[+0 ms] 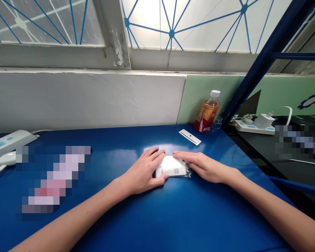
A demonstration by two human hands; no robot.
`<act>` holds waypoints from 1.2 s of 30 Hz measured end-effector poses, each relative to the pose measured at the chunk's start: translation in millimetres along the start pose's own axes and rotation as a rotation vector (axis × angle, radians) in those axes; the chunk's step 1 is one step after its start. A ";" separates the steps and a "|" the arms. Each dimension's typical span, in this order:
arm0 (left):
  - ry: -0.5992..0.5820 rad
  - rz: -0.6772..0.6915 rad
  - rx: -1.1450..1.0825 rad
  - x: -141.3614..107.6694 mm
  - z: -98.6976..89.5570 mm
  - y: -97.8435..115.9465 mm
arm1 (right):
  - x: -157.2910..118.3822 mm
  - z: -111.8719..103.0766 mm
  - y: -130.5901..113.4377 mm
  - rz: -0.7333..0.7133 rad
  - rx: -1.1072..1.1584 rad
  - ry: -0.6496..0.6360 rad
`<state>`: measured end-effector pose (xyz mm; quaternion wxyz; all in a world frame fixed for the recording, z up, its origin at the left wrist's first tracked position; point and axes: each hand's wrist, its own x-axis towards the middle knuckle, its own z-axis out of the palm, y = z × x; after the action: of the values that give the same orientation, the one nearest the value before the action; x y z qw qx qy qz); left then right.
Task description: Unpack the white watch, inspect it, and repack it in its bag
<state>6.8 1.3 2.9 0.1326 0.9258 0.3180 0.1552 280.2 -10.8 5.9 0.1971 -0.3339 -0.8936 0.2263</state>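
Note:
A flat white packet in a clear plastic sleeve [173, 166] lies on the blue table, with a small square code and some faint print on its top. My left hand [148, 168] grips its left side, the thumb along the near edge and the fingers over the far edge. From the right, my right hand [206, 167] rests with fingers stretched out flat, its fingertips touching the packet's far right corner. Part of the packet is hidden under both hands. Just beyond them lies a small white card with a dark slot [190, 137].
A drink bottle with a white cap [207, 112] stands at the back right, beside a blue metal post [252, 66]. Power strips lie at the left [12, 140] and far right [254, 126]. A blurred-out flat object [55, 178] is on the blue table [157, 220] at left.

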 end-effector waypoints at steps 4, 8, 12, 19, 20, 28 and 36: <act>0.009 -0.012 0.008 0.1 0.1 1.5 | 0.1 -0.7 2.0 0.017 -0.111 0.070; 0.031 -0.046 0.006 -0.5 0.8 2.1 | 1.0 -3.9 6.4 0.013 -0.236 0.216; 0.042 -0.060 0.003 -1.1 1.7 1.0 | 2.9 -5.5 11.8 -0.025 -0.262 0.235; 0.041 -0.064 -0.020 -1.5 1.3 -0.5 | 1.3 -5.6 7.3 0.017 -0.198 0.153; 0.040 -0.069 -0.024 -1.5 1.3 -0.5 | 0.9 -6.3 5.3 0.028 -0.183 0.134; 0.034 -0.072 -0.026 -1.9 1.1 -0.1 | 0.5 -6.8 -0.3 -0.034 -0.113 0.088; 0.041 -0.069 0.013 -1.5 0.9 1.1 | 4.3 -1.8 0.7 -0.058 -0.169 0.137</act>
<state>6.6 -0.7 2.1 0.1254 0.9118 0.3533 0.1675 278.5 -6.9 7.8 0.2355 -0.3380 -0.9032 0.1208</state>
